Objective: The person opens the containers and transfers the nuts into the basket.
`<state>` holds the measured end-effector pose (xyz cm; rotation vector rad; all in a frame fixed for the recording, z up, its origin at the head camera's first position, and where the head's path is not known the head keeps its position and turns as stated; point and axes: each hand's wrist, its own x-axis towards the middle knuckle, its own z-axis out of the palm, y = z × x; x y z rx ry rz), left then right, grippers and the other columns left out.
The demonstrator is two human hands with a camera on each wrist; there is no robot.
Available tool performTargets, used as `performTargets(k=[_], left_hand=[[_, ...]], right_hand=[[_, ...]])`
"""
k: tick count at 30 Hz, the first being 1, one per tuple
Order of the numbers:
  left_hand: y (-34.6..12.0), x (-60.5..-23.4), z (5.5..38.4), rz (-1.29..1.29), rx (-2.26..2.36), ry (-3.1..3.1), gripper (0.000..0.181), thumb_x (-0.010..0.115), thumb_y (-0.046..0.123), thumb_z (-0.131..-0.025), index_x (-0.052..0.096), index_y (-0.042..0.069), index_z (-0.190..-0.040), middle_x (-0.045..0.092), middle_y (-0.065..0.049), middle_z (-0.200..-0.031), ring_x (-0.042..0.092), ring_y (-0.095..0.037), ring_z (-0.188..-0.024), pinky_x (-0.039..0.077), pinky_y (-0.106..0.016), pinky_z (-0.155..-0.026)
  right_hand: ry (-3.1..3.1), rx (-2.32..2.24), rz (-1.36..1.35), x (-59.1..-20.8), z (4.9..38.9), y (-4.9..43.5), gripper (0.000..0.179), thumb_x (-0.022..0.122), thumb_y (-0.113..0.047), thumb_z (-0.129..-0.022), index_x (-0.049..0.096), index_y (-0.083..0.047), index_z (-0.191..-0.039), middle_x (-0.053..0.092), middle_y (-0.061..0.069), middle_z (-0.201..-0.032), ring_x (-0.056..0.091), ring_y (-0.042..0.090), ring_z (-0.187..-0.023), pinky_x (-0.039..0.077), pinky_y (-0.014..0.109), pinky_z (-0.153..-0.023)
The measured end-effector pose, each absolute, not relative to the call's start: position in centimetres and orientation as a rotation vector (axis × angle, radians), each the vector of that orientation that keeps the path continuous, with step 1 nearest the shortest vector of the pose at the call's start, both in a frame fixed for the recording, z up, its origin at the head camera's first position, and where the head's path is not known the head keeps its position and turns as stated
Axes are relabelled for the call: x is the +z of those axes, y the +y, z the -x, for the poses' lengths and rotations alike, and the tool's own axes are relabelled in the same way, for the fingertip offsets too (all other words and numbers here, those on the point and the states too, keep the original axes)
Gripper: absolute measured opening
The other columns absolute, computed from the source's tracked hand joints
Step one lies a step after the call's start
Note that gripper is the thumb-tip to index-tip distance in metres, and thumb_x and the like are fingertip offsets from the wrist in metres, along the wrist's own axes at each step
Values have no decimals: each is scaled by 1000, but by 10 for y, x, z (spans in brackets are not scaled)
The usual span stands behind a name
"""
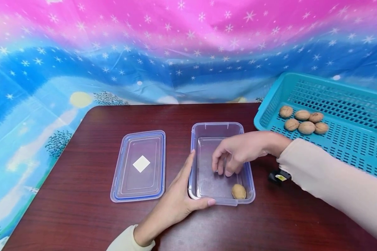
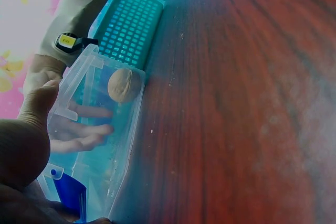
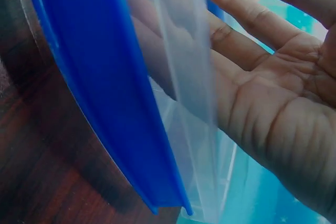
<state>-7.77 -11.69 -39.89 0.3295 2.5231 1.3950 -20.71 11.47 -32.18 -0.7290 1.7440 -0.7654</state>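
A clear plastic box point(image 1: 207, 188) with blue side latches stands on the table without its lid. One walnut point(image 1: 239, 191) lies in its front right corner; the left wrist view shows this walnut point(image 2: 124, 85) through the wall. My left hand point(image 1: 179, 198) rests against the box's front left corner, fingers along the left side, thumb along the front. My right hand point(image 1: 238, 151) reaches down into the box, behind the walnut and apart from it. Its fingers hang loosely bent, and nothing shows between them; in the right wrist view the box wall partly covers this hand point(image 3: 273, 72).
The box's lid point(image 1: 141, 181), with a white diamond-shaped patch, lies left of the box. A turquoise basket point(image 1: 358, 146) stands at the right, with several walnuts point(image 1: 306, 127) inside. The right forearm crosses its near side. A patterned cloth point(image 1: 176, 52) hangs behind the dark wooden table point(image 1: 91, 174).
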Motion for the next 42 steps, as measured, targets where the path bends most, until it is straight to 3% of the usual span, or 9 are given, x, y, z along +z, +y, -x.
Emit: performTargets(k=[9, 21, 42], left_hand=[[-117, -399, 78, -336, 1400, 2523, 129, 93, 49, -75, 3, 41, -168, 11, 10, -176, 23, -15, -159, 27, -52, -127], [-116, -400, 78, -337, 1400, 2524, 129, 94, 45, -76, 4, 38, -169, 11, 12, -175, 23, -14, -158, 28, -52, -126], [-117, -399, 78, -339, 1400, 2519, 129, 93, 44, -76, 4, 39, -169, 11, 13, -175, 22, -13, -159, 27, -51, -127]], right_hand=[[1728, -616, 689, -327, 206, 105, 31, 69, 2, -89, 73, -6, -119, 75, 7, -112, 69, 12, -97, 62, 35, -79], [1665, -579, 670, -336, 203, 99, 29, 64, 4, -87, 72, -3, -114, 73, 2, -96, 65, 7, -84, 61, 31, -70], [1595, -538, 677, -341, 203, 98, 19, 69, 4, -89, 74, -3, -106, 77, 3, -93, 70, 6, -81, 63, 30, -71]])
